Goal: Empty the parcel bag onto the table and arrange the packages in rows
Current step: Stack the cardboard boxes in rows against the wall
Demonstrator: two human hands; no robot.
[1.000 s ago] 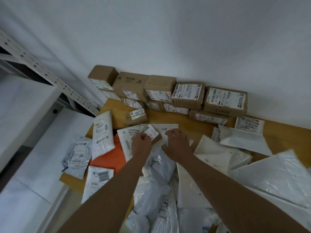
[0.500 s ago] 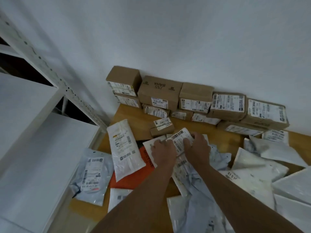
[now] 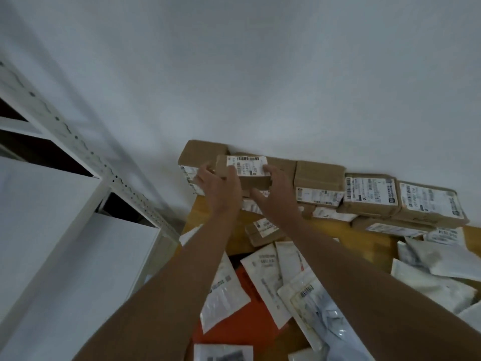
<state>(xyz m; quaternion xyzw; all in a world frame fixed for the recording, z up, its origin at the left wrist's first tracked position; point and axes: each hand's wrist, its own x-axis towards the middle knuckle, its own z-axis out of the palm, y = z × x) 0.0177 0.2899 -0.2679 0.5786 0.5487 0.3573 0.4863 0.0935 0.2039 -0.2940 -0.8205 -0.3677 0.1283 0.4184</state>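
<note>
Holding a small brown box [image 3: 244, 174] between them, the left hand [image 3: 221, 186] and right hand [image 3: 277, 190] curl their fingers round its two ends, label facing up. A second ago both hands were low in the pile of soft mail bags [image 3: 263, 280]; now the box is raised against the row of cardboard boxes [image 3: 369, 196] along the wall, likely about to join that row. Many bags on the wooden table [image 3: 328, 230] remain unsorted.

Dim, flat, bluish light; soft motion blur; wide-angle bending at edges.
</note>
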